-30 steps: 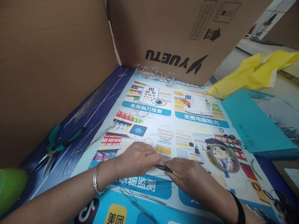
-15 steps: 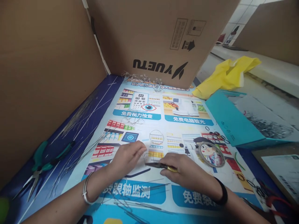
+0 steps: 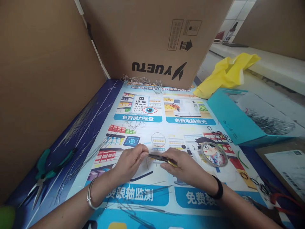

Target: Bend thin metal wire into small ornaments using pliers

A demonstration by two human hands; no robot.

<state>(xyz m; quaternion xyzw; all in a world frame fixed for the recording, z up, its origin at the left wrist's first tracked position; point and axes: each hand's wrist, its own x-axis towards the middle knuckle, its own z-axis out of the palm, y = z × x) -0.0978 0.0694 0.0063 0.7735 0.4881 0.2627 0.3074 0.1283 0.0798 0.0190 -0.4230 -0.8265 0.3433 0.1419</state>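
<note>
My right hand (image 3: 178,160) is closed around a pair of dark-jawed pliers (image 3: 157,156) with yellow on the handle. The jaws point left and reach the fingertips of my left hand (image 3: 133,159). Thumb and forefinger of that hand are pinched together on a thin wire (image 3: 150,160), of which only a short length shows by the plier tips. Just beyond the hands, a round wire loop (image 3: 158,141) lies on the printed poster. More loose wires (image 3: 150,208) are scattered on the poster nearer to me.
Teal-handled pliers (image 3: 45,171) and long straight wires (image 3: 77,124) lie at left. Cardboard walls (image 3: 143,38) stand behind and left. On the right are black rings (image 3: 218,135), a tape roll (image 3: 214,154), a teal box (image 3: 228,117) of wire pieces and a yellow cloth (image 3: 224,74).
The pliers in my right hand have moved up and slightly left, so their tips now meet my left fingertips. My left hand stays nearly in place. The whole view has shifted slightly.
</note>
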